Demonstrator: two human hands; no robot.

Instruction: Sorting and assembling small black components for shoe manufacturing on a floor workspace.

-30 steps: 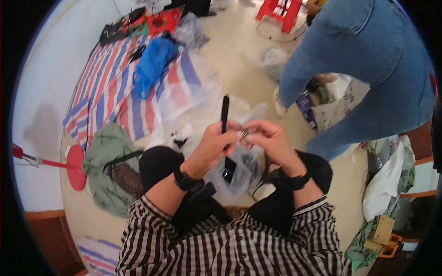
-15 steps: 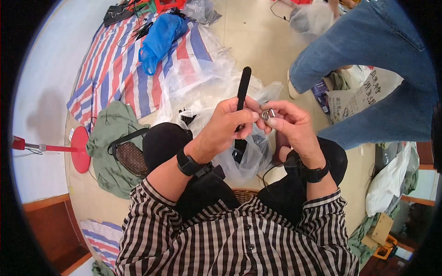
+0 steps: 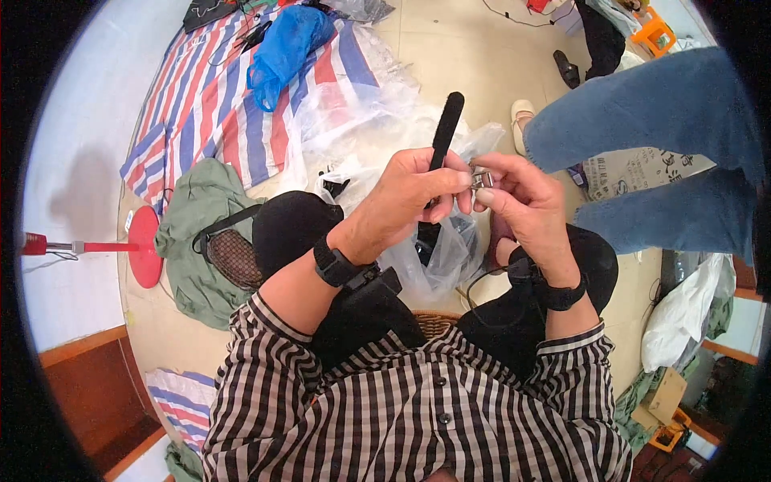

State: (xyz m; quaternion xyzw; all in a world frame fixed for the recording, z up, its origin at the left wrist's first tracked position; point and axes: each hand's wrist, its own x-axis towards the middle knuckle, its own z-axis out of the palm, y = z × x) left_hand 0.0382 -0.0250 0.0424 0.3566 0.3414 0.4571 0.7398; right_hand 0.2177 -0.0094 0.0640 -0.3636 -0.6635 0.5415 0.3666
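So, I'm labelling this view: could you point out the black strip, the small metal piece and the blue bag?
Black strip [image 3: 446, 128]: head view, middle of its upper length.
Small metal piece [image 3: 483, 179]: head view, its shiny visible middle.
Blue bag [image 3: 292, 53]: head view, its crumpled middle.

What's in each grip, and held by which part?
Left grip: black strap, below its free upper end. Right grip: small metal piece, pinched; exact part can't be told.
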